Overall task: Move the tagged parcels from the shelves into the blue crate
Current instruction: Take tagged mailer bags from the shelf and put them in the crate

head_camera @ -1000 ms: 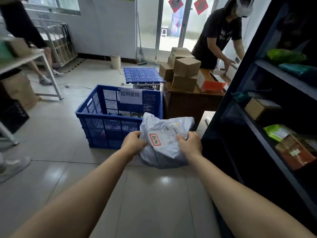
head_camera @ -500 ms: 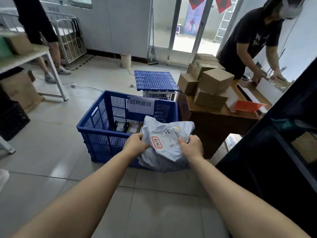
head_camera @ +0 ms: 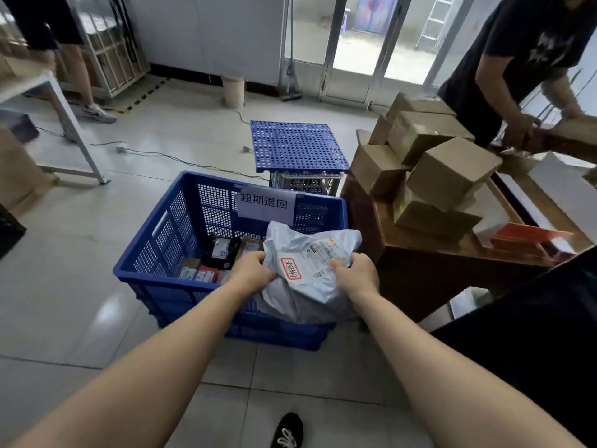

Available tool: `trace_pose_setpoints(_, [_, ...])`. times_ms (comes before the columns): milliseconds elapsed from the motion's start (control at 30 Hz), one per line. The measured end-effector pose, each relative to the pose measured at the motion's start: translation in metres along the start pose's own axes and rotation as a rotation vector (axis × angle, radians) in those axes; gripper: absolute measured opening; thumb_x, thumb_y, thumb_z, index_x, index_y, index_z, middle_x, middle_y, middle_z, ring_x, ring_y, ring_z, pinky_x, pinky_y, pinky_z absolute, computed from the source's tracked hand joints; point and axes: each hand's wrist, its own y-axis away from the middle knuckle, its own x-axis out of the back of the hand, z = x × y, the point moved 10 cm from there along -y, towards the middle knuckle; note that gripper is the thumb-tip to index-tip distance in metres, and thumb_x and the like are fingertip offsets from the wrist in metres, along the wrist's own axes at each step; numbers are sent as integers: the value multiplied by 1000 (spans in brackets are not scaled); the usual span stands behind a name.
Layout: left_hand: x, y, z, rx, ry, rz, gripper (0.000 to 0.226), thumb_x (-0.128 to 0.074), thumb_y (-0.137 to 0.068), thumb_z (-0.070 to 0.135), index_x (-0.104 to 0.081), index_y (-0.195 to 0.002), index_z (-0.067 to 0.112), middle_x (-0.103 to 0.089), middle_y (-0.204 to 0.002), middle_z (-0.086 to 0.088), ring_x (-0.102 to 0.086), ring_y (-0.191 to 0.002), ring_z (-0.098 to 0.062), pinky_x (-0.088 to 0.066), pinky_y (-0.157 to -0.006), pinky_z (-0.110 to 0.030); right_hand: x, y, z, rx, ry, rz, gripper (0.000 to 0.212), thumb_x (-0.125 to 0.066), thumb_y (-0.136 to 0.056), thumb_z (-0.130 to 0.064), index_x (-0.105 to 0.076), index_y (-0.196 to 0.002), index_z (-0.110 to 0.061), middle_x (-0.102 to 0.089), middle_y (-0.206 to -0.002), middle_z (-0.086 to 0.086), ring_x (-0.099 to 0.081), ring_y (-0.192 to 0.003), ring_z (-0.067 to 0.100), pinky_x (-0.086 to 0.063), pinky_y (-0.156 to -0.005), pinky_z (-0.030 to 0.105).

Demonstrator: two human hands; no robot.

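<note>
Step in hand: delivery. My left hand [head_camera: 252, 273] and right hand [head_camera: 358, 274] pinch the parcel [head_camera: 307, 292] by its sides, fingers [head_camera: 262, 258] curled into the film. It hangs, tag [head_camera: 290, 268] up, over the crate's [head_camera: 161, 281] near right corner, lower centre of frame. Next: carry it inward, lower it, release both grips.
</note>
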Motion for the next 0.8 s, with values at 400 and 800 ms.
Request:
trace_pose_setpoints(400, [-13,-174,-11,122,-74,-38,22,-64,-86,17,-68,-107,10,-70,-106,-10,-64,-99,-29,-54,-86,-41,-79,-165,2,-105,76,-131,35,-63,-89,-38,-65,-108,-9,-60,-116,7,-60,-102,26,-50,-88,40])
trace_pose_setpoints(800, [-82,-327,-79,230,-130,-245,24,-62,-87,21,-68,-110,16,-68,-115,-5,-62,-105,-25,-47,-80,-30,-183,-279,70,-345,207,-246,19,-58,-88,-31,-63,-87,-12,-64,-108,12,-61,-96,33,-40,-70,29])
